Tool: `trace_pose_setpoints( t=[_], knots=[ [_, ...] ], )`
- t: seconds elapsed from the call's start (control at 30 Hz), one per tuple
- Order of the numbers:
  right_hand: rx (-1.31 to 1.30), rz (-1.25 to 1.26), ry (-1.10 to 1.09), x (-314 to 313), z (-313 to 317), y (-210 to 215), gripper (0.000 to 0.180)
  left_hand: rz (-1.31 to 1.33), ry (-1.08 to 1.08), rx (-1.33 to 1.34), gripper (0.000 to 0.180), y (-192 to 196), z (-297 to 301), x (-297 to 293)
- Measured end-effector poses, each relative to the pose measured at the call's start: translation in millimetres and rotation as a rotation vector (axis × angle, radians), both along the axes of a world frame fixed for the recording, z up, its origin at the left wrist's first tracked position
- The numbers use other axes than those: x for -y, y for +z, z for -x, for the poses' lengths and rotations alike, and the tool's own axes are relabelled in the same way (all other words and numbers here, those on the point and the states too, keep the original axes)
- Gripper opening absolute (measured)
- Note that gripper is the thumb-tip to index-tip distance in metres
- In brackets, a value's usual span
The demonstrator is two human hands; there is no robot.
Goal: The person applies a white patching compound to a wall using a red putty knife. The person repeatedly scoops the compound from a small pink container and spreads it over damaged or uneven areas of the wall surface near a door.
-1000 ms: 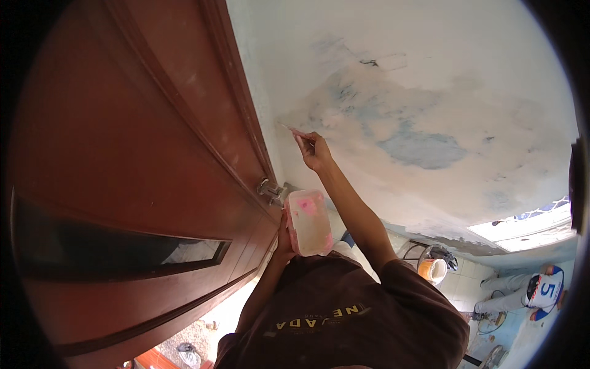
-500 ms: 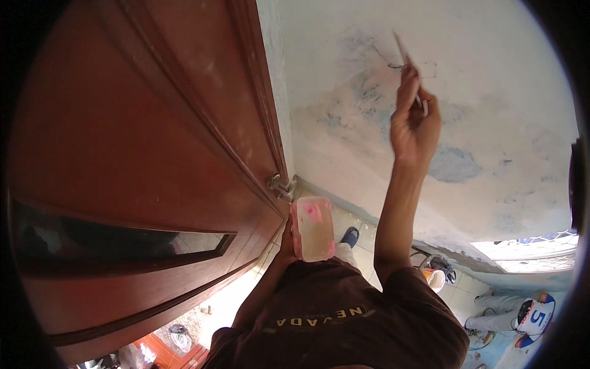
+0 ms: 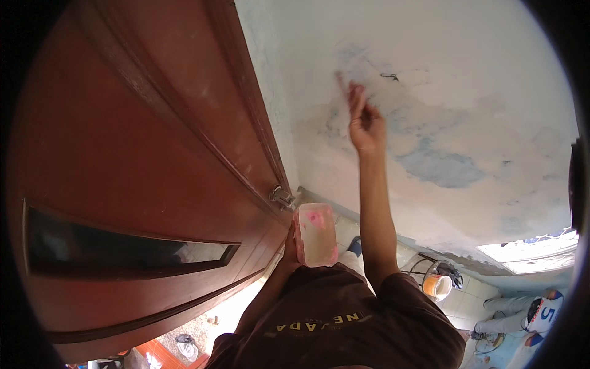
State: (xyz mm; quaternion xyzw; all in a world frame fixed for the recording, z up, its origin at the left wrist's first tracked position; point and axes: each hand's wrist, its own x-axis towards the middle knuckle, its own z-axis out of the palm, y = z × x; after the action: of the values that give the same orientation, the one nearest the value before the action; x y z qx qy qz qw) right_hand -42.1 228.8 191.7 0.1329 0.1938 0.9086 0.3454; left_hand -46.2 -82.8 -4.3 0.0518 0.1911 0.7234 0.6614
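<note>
Pinching thin, motion-blurred tool (image 3: 339,79) in right hand (image 3: 367,125), raised before stained wall (image 3: 430,114); cannot tell if touching. Gripping pink-smeared plastic tub (image 3: 318,243) by left side with left hand (image 3: 290,251), near metal door handle (image 3: 283,198). Probably at wall-patching step; calling next for flat, steady strokes over blue-grey patch (image 3: 441,167).

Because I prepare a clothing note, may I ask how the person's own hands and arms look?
The right hand and left hand wear no visible gloves; the left is partly hidden. The dark brown shirt has yellowish lettering and a short right sleeve. No watch shows.
</note>
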Motion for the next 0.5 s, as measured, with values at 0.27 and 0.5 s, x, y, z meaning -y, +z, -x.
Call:
trace_pose_setpoints(
  t=[0.27, 0.5],
  knots=[
    [0.29, -0.241, -0.417, 67, -47, 70, 0.04, 0.044, -0.03, 0.056, 0.075, 8, 0, -10],
    [0.775, 0.011, -0.26, 9, 17, -128, 0.02, 0.0, -0.077, 0.038, 0.078, 2, 1, -18]
  ],
)
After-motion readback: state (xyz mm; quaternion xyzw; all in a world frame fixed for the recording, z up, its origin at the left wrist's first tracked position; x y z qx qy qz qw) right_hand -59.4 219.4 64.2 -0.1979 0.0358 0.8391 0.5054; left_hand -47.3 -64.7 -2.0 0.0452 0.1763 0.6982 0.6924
